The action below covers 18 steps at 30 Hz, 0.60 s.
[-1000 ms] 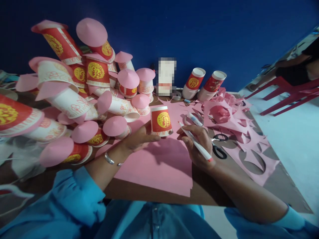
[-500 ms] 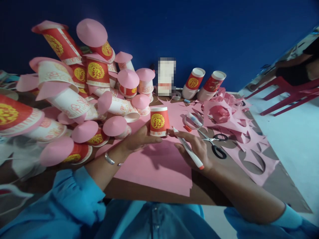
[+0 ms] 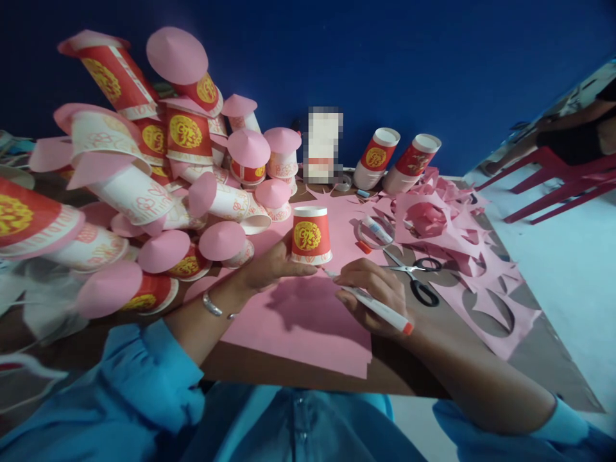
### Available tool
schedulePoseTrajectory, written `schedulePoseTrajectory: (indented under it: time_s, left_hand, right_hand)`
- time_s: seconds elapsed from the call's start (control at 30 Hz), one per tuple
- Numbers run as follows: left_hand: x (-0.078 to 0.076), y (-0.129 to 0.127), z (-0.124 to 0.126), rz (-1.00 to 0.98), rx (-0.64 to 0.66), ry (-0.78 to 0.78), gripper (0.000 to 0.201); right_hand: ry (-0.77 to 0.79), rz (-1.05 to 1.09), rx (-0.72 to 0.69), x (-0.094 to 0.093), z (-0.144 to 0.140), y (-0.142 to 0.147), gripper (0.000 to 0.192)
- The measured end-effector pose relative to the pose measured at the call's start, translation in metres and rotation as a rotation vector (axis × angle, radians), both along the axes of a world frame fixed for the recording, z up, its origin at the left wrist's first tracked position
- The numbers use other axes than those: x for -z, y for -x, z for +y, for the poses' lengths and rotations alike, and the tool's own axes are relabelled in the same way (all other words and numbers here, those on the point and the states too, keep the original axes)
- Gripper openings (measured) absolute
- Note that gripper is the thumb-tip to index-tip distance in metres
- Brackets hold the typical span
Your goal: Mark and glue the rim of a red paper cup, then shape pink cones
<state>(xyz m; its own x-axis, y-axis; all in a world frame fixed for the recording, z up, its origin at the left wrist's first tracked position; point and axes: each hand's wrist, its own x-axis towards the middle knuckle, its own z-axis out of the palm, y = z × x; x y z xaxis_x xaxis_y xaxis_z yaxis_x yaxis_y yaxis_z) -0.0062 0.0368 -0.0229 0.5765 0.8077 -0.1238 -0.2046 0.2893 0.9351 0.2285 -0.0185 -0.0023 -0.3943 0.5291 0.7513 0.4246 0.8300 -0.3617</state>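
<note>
An upside-down red paper cup with a yellow round print is in my left hand, whose thumb lies along the rim at its lower edge. My right hand grips a white marker pen with an orange end, and its tip points left toward the cup's lower right edge. A small gap seems to separate tip and cup. Beneath both hands lie pink paper sheets. Just right of my right hand rest black-handled scissors with the blades apart.
Several cups with pink cone tops are piled on the left. Two cup stacks lean by the blue wall. A tape roll, an orange cap and pink paper scraps lie right. Beyond stands a red plastic stool with a person on it.
My right hand has drawn back from the cup's lower edge, and the marker has tilted flatter, with its tip toward the cup. My left hand still holds the cup in nearly the same place.
</note>
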Motion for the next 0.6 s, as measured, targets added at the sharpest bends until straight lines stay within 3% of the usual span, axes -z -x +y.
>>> schedulePoseTrajectory:
  time_s: [0.2,0.6]
  left_hand:
    - [0.0024,-0.0002,0.0002,0.029,0.017,-0.044,0.077]
    - [0.0010,-0.0004,-0.0010,0.046,0.014,-0.070,0.085]
  right_hand:
    - [0.047,0.077,-0.020,0.0064,-0.0005,0.0020,0.011]
    - [0.037,0.033,0.000,0.0065,0.0013,0.0012,0.006]
